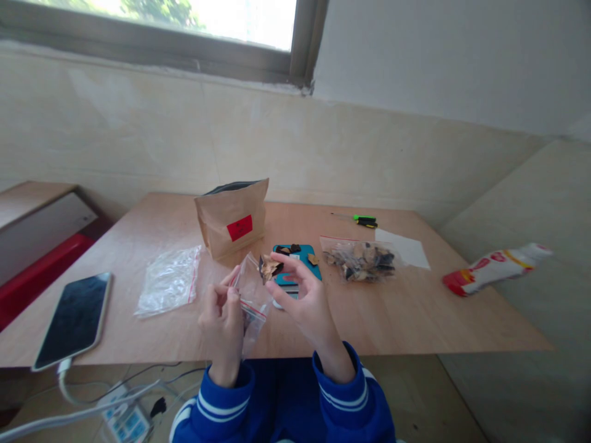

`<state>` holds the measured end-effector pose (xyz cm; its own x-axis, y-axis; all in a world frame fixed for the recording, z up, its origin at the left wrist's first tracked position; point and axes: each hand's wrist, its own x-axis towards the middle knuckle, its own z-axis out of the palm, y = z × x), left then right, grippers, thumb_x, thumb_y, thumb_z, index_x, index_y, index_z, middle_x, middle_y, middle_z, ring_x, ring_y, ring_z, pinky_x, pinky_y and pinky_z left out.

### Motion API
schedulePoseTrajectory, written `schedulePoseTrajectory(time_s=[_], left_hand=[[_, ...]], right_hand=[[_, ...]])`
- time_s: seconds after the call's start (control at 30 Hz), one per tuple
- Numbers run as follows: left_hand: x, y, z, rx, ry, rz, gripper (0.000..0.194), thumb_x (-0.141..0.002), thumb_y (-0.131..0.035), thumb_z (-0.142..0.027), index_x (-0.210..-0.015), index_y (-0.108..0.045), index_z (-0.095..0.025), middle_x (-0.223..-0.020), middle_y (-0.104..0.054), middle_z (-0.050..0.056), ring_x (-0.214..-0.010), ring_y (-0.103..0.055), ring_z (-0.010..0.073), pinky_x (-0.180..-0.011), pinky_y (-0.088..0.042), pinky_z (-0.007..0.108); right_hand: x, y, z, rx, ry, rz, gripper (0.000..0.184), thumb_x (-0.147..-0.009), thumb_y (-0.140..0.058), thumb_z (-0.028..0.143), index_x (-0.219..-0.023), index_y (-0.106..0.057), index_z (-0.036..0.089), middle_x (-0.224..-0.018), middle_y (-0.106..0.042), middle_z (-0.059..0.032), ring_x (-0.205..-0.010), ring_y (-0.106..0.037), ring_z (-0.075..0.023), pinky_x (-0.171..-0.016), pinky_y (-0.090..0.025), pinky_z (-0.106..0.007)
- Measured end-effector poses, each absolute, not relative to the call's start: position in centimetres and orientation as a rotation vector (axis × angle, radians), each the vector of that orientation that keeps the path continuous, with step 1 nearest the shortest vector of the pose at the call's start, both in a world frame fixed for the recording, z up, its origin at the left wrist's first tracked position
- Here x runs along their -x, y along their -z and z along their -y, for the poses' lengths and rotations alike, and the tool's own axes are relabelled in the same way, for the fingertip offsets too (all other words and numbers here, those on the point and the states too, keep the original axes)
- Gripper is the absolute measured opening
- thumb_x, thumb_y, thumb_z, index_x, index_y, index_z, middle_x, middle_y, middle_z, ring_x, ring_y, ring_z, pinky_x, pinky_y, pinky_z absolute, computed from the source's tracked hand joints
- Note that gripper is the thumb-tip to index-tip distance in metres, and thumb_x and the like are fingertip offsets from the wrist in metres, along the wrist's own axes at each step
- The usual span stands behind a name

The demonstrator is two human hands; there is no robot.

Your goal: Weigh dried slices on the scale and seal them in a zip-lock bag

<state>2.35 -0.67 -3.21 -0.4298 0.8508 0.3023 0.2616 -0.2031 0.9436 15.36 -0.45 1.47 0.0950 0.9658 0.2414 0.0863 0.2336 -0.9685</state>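
My left hand (222, 320) pinches the rim of a small clear zip bag (252, 294) with a red seal strip and holds it open over the table's front edge. My right hand (302, 294) pinches a few dried brown and black pieces (268, 267) right at the bag's mouth. Just behind my hands a small teal scale (295, 258) carries a few more dried pieces. A filled clear bag of the same dried pieces (360, 259) lies to the right of the scale.
A brown paper pouch with a red label (233, 218) stands behind the scale. A pile of empty zip bags (170, 280) and a charging phone (74, 318) lie to the left. White paper (402, 247), a green-black tool (364, 220) and a red-white packet (496, 267) lie at the right.
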Motion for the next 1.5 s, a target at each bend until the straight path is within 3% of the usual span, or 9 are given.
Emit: schedulePoseTrajectory(time_s=[0.17, 0.3, 0.43, 0.6, 0.7, 0.83, 0.97, 1.13, 1.5], left_hand=[[-2.5, 3.6, 0.7, -1.283, -1.710, -1.588, 0.024, -0.088, -0.051, -0.037, -0.072, -0.048, -0.020, -0.117, -0.071, 0.008, -0.071, -0.068, 0.0142, -0.062, -0.050, 0.027], [-2.5, 4.0, 0.8, -1.300, -1.752, -1.578, 0.024, -0.088, -0.052, -0.036, -0.071, -0.049, -0.020, -0.113, -0.072, 0.008, -0.074, -0.069, 0.0153, -0.064, -0.051, 0.027], [-2.6, 4.2, 0.9, -1.306, -1.804, -1.529, 0.021, -0.088, -0.052, -0.033, -0.072, -0.048, -0.020, -0.112, -0.072, 0.009, -0.078, -0.070, 0.0167, -0.069, -0.054, 0.030], [-2.9, 3.8, 1.0, -1.251, -1.883, -1.430, 0.021, -0.086, -0.053, -0.032, -0.071, -0.047, -0.020, -0.108, -0.073, 0.009, -0.073, -0.070, 0.0167, -0.065, -0.054, 0.030], [-2.8, 3.1, 0.9, -1.173, -1.973, -1.494, 0.022, -0.084, -0.054, -0.031, -0.066, -0.050, -0.019, -0.086, -0.074, 0.004, -0.065, -0.066, 0.0147, -0.060, -0.051, 0.027], [-2.0, 2.8, 0.2, -0.898, -2.079, -1.507, 0.022, -0.080, -0.052, -0.024, -0.059, -0.048, -0.020, -0.053, -0.054, -0.005, -0.058, -0.063, 0.0138, -0.059, -0.049, 0.025], [-1.7, 2.9, 0.0, -0.930, -2.100, -1.332, 0.019, -0.081, -0.053, -0.023, -0.064, -0.046, -0.020, -0.073, -0.069, 0.001, -0.082, -0.071, 0.0208, -0.081, -0.053, 0.036], [-1.8, 2.9, 0.4, -1.018, -2.135, -1.256, 0.018, -0.084, -0.054, -0.025, -0.069, -0.047, -0.019, -0.091, -0.075, 0.006, -0.096, -0.071, 0.0259, -0.092, -0.050, 0.047], [-3.0, 2.8, 0.4, -1.026, -1.887, -1.321, 0.022, -0.085, -0.053, -0.031, -0.067, -0.046, -0.021, -0.104, -0.075, 0.009, -0.098, -0.070, 0.0231, -0.085, -0.055, 0.038]], right_hand=[[-15.3, -1.7, 0.6, 1.016, -1.311, 1.138, 0.044, -0.076, -0.071, 0.034, -0.117, -0.062, 0.023, -0.101, -0.071, -0.0030, -0.091, -0.065, -0.0163, -0.080, -0.050, -0.030], [-15.8, -1.1, 0.1, 1.144, -1.295, 1.199, 0.033, -0.079, -0.066, 0.034, -0.109, -0.067, 0.020, -0.080, -0.070, -0.0013, -0.074, -0.064, -0.0148, -0.067, -0.049, -0.027], [-16.0, -0.8, -0.1, 1.236, -1.112, 1.370, 0.022, -0.085, -0.059, 0.031, -0.100, -0.071, 0.020, -0.081, -0.071, -0.0020, -0.070, -0.063, -0.0152, -0.064, -0.048, -0.028], [-15.5, -1.9, 0.6, 1.254, -0.536, 1.843, 0.024, -0.093, -0.053, 0.029, -0.110, -0.070, 0.029, -0.097, -0.075, -0.0008, -0.088, -0.064, -0.0185, -0.088, -0.042, -0.037], [-16.4, -2.1, 0.4, 1.274, -0.303, 1.844, 0.027, -0.096, -0.048, 0.030, -0.115, -0.067, 0.027, -0.097, -0.074, -0.0024, -0.086, -0.063, -0.0180, -0.085, -0.042, -0.035], [-20.2, 0.7, -2.0, 1.497, -0.165, 1.670, 0.029, -0.096, -0.044, 0.028, -0.113, -0.066, 0.020, -0.105, -0.068, -0.0081, -0.095, -0.061, -0.0208, -0.085, -0.046, -0.034], [-24.0, 5.5, -4.8, 1.818, -0.083, 1.784, 0.038, -0.088, -0.053, 0.025, -0.125, -0.059, 0.015, -0.125, -0.060, -0.0150, -0.115, -0.054, -0.0287, -0.096, -0.042, -0.042], [-25.1, 7.7, -6.1, 2.016, -0.041, 1.831, 0.028, -0.087, -0.054, 0.020, -0.112, -0.066, 0.017, -0.111, -0.066, -0.0133, -0.105, -0.057, -0.0297, -0.089, -0.043, -0.042], [-19.2, -1.7, -2.8, 1.241, -0.640, 1.657, 0.034, -0.086, -0.063, 0.038, -0.116, -0.063, 0.024, -0.115, -0.066, -0.0050, -0.106, -0.060, -0.0189, -0.094, -0.045, -0.034]])
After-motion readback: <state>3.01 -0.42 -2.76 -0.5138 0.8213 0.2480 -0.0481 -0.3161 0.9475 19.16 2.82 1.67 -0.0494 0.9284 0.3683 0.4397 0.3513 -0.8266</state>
